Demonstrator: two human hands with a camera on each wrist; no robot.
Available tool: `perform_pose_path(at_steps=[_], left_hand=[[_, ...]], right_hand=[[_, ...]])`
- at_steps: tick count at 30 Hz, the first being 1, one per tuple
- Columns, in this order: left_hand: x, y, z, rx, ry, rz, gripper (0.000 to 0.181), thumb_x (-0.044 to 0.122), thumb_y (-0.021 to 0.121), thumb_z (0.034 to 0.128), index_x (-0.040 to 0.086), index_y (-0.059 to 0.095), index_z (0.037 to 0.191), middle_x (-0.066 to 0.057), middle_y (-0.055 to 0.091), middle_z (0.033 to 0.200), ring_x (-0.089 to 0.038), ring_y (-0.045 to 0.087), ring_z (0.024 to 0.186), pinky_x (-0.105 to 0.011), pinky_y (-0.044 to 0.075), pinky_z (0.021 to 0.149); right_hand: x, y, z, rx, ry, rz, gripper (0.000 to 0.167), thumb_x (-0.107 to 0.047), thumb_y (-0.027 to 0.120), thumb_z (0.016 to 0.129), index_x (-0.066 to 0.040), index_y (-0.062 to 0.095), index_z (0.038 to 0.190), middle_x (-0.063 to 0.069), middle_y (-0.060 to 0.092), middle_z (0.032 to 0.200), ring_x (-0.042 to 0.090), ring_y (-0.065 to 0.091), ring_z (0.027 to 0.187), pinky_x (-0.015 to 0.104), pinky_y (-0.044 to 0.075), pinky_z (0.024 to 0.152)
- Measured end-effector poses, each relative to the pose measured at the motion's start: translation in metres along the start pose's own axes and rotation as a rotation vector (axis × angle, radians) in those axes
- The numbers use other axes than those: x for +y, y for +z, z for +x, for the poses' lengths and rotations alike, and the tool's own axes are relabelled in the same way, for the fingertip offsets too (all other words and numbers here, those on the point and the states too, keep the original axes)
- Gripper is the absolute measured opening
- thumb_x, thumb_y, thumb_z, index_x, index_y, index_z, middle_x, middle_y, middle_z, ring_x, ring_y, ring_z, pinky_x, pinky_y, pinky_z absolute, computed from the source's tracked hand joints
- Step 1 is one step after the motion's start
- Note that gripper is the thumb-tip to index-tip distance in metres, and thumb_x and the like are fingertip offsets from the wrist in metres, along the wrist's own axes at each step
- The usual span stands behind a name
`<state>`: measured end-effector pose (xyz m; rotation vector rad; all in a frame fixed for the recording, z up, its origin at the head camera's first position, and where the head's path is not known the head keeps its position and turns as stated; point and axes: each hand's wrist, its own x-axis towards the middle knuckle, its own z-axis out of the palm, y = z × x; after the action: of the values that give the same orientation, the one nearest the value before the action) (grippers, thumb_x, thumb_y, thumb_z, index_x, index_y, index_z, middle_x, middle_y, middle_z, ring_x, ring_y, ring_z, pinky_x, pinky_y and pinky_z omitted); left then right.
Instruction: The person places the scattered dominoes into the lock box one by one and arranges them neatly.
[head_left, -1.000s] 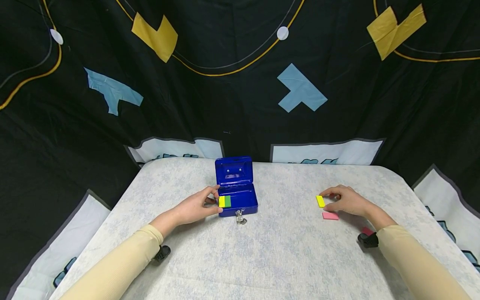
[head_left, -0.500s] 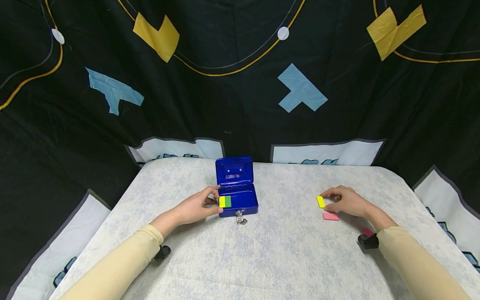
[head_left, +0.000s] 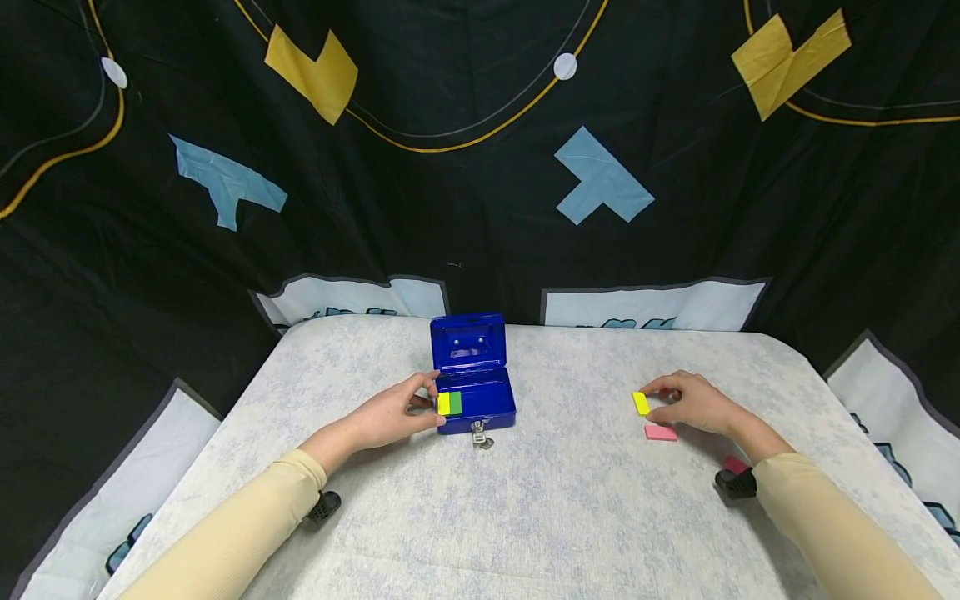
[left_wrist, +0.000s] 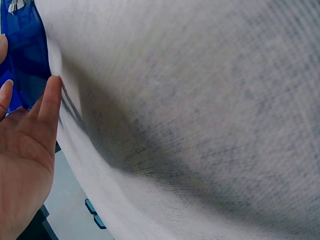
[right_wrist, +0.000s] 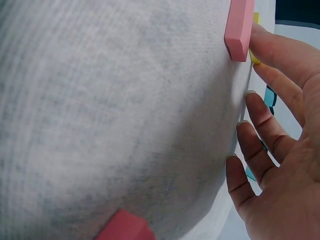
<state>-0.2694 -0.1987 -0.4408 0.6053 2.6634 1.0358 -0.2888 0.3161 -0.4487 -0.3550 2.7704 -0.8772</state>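
Note:
A small blue cash box [head_left: 491, 392] stands with its lid up near the middle of the table in the head view. My left hand [head_left: 393, 411] holds its left side, thumb near the front corner and a finger by the hinge. A yellow block [head_left: 444, 403] and a green block [head_left: 456, 402] lie side by side at the box's left end, close to those fingers. Over on the right, my right hand [head_left: 697, 402] pinches another yellow block [head_left: 641, 403] between thumb and index finger. In the right wrist view a pink block [right_wrist: 240, 31] partly hides it.
A light pink block [head_left: 661, 432] lies just in front of the right hand. A darker pink block [head_left: 735, 464] sits beside the right wrist. Keys [head_left: 487, 443] hang at the box's front lock. The patterned tablecloth [head_left: 540, 517] covers the table, with a black curtain [head_left: 480, 225] behind.

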Motion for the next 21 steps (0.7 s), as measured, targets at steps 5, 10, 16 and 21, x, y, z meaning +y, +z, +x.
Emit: perform_pose_path(at_steps=[5, 10, 16, 21], left_hand=[[0.0, 0.0, 0.0, -0.001, 0.004, 0.0, 0.042, 0.042, 0.073, 0.096, 0.012, 0.052, 0.115, -0.007, 0.032, 0.165, -0.026, 0.061, 0.125, -0.046, 0.051, 0.101], [0.0, 0.0, 0.0, 0.0, 0.011, -0.004, 0.043, 0.042, 0.073, 0.0957, 0.011, 0.052, 0.116, -0.008, 0.033, 0.165, -0.026, 0.061, 0.124, -0.046, 0.051, 0.101], [0.0, 0.0, 0.0, -0.002, 0.016, -0.011, 0.043, 0.04, 0.074, 0.0957, 0.01, 0.051, 0.116, -0.008, 0.033, 0.165, -0.027, 0.062, 0.124, -0.045, 0.051, 0.101], [0.0, -0.001, 0.0, 0.001, 0.015, -0.012, 0.043, 0.041, 0.073, 0.0957, 0.01, 0.051, 0.116, -0.008, 0.033, 0.165, -0.027, 0.062, 0.124, -0.046, 0.051, 0.101]], right_hand=[[0.0, 0.0, 0.0, 0.002, -0.005, -0.01, 0.051, -0.033, 0.082, 0.088, -0.008, 0.069, 0.13, 0.012, 0.059, 0.118, 0.028, 0.049, 0.102, 0.041, 0.046, 0.082], [0.0, 0.0, 0.001, -0.002, -0.013, -0.021, 0.052, -0.034, 0.081, 0.088, -0.007, 0.068, 0.13, 0.01, 0.06, 0.116, 0.027, 0.049, 0.1, 0.04, 0.046, 0.081], [-0.003, -0.002, 0.006, 0.004, -0.012, -0.021, 0.054, -0.034, 0.081, 0.089, -0.004, 0.065, 0.13, 0.012, 0.062, 0.116, 0.028, 0.052, 0.102, 0.042, 0.049, 0.085], [-0.011, -0.006, 0.011, 0.035, -0.044, -0.024, 0.051, -0.031, 0.079, 0.091, -0.003, 0.064, 0.131, 0.011, 0.063, 0.115, 0.029, 0.054, 0.102, 0.042, 0.05, 0.086]])
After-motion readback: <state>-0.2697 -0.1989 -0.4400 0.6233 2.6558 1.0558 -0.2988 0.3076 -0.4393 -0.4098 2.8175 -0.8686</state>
